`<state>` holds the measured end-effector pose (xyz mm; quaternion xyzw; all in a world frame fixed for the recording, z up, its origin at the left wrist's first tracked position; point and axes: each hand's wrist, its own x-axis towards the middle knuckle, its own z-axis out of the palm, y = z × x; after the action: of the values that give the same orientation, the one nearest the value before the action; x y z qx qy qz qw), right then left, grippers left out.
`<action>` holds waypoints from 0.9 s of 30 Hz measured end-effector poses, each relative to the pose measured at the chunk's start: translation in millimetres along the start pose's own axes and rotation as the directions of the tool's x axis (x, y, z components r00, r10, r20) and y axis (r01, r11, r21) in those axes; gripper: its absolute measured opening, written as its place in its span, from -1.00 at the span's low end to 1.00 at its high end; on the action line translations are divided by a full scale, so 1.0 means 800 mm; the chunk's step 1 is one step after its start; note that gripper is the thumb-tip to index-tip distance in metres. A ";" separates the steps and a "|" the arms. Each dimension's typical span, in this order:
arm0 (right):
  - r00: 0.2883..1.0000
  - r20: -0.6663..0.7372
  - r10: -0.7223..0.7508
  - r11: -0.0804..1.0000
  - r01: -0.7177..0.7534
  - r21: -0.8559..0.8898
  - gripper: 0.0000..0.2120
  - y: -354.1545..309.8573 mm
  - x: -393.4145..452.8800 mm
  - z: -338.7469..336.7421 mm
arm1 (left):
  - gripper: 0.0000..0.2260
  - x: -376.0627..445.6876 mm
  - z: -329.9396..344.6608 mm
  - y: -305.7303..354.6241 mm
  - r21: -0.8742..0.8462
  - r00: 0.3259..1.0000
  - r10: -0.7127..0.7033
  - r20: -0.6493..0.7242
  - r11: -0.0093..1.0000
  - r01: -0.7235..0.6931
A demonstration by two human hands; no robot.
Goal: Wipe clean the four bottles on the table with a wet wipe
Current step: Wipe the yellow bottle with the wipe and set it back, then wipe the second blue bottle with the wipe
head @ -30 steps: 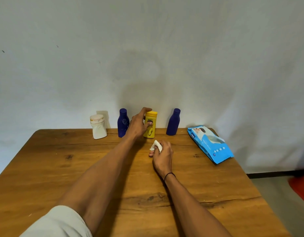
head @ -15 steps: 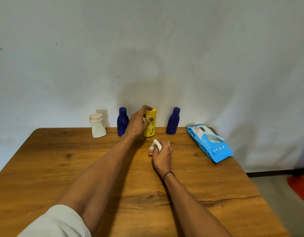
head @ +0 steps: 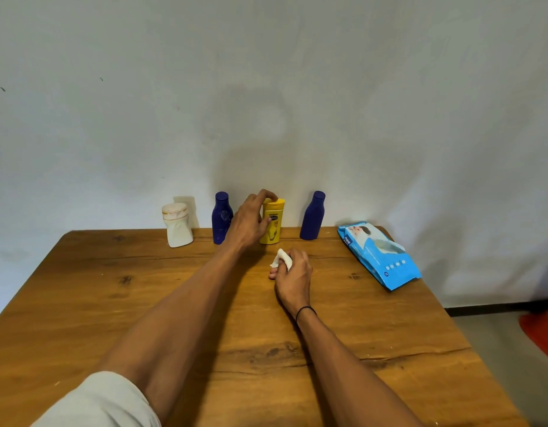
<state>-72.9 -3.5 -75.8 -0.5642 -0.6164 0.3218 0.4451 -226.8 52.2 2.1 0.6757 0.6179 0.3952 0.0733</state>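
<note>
Four bottles stand in a row at the table's far edge against the wall: a white one [head: 177,224], a dark blue one [head: 221,217], a yellow one [head: 274,221] and a second dark blue one [head: 312,215]. My left hand [head: 249,220] grips the yellow bottle, fingers curled over its cap and thumb on its front. My right hand [head: 292,274] rests on the wooden table [head: 112,303] just in front of that bottle and holds a folded white wet wipe [head: 282,258].
A blue pack of wet wipes [head: 379,255] lies near the table's right edge. The wall stands directly behind the bottles. Past the right edge is the floor, with a red object [head: 540,334] on it.
My left hand has closed more tightly on the yellow bottle, fingers now over its cap. My right hand stays put with the wipe.
</note>
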 end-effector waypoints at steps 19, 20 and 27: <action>1.000 0.012 -0.015 1.000 0.015 0.003 -0.80 0.000 0.000 -0.002 | -0.44 -0.021 -0.035 0.017 -0.071 0.955 0.065 -0.289 0.993 -0.089; 1.000 0.014 -0.021 1.000 0.021 0.003 -0.80 0.000 0.000 -0.002 | -0.48 -0.025 -0.047 0.017 -0.076 0.924 0.061 -0.376 0.992 -0.096; 0.999 0.001 -0.041 0.999 0.041 -0.012 -0.81 0.001 0.000 -0.001 | -0.65 -0.033 -0.117 -0.053 -0.123 0.906 -0.105 -0.411 0.991 0.059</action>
<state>-72.0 -3.2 -76.5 -0.5539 -0.6301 0.3089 0.4480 -316.5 1.9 28.7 0.5444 0.6251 0.5594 -0.0075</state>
